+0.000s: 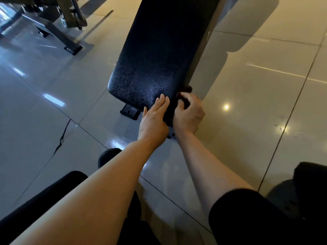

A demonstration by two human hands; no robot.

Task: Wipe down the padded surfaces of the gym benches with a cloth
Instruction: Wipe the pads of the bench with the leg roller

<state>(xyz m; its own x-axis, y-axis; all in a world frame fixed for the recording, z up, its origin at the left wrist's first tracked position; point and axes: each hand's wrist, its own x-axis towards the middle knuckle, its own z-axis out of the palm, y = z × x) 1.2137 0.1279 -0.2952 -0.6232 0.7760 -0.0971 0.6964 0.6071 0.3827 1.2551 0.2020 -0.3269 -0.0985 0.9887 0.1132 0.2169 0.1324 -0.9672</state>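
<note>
Bench: one black padded gym bench with textured vinyl [159,55] stands on the glossy beige tiled floor [247,96].
Left hand: the left hand [154,119] lies flat, fingers straight and together, on the pad's near right corner.
Right hand: the right hand [188,112] curls around one dark cloth [184,92] at the pad's right edge.
Other equipment: one dark metal frame [58,30], far left.

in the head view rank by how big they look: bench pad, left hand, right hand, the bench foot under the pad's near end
1. Bench pad, by far the largest.
2. Left hand and right hand look about alike; the right is curled on a dark cloth, so no ranking.
3. Bench foot, smallest, partly hidden by the pad.
</note>
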